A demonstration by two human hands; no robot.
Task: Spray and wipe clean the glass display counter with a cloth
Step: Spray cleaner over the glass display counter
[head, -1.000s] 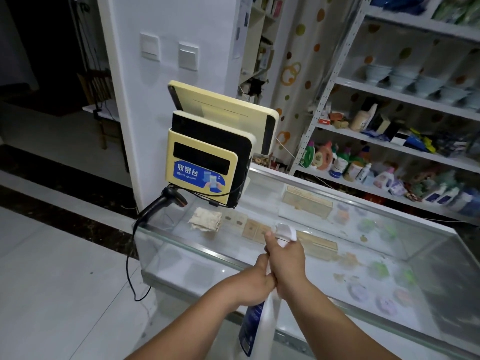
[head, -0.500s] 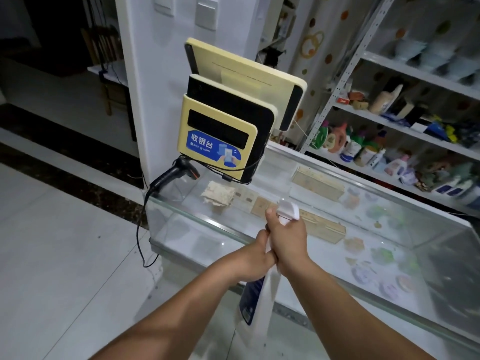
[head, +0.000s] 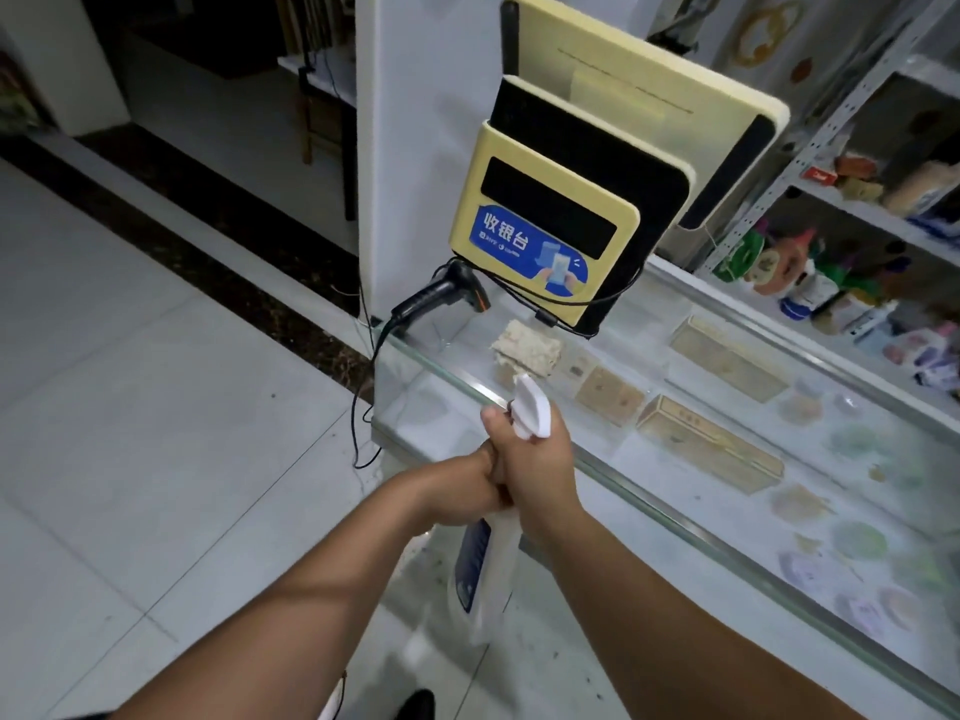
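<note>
I hold a white spray bottle (head: 485, 569) with a blue label in front of the glass display counter (head: 649, 491). My right hand (head: 530, 470) grips its neck just under the white spray head (head: 532, 413), which points at the counter's left end. My left hand (head: 462, 493) grips the neck from the left, pressed against the right hand. A crumpled beige cloth (head: 527, 348) lies on the glass top, beyond the spray head and below the yellow screen.
A yellow cashier terminal (head: 550, 220) with a larger screen behind stands at the counter's left end. A black barcode scanner (head: 441, 293) with a hanging cable rests at the corner. Boxes and small goods lie inside the counter. Shelves of bottles (head: 831, 288) stand behind.
The view has drawn closer to the counter's left end and dipped down. Both hands stay on the bottle's neck, now nearer the corner by the cloth.
</note>
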